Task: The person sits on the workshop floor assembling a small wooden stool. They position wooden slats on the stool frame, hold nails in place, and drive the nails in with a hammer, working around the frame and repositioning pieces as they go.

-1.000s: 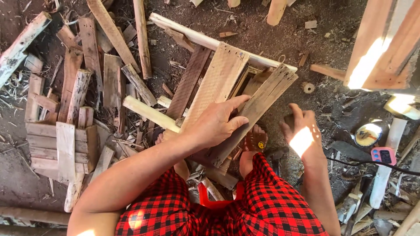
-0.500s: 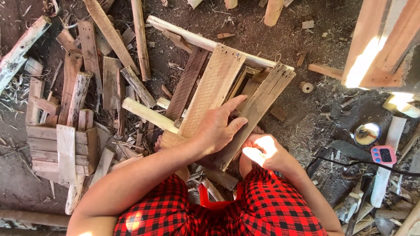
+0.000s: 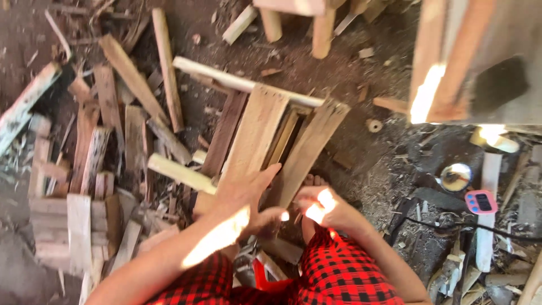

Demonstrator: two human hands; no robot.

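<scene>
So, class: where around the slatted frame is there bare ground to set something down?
Bare dirt lies beyond the frame, up to the stubs at the top, and right of it around the small ring. Left, the plank pile is crowded; far right, tools and scraps crowd too.

Two hands counted: left hand (image 3: pixel 245 195), right hand (image 3: pixel 322 206). Three planks (image 3: pixel 257 135) under them. One pink timer (image 3: pixel 480 201) seen right of the right hand.
</scene>
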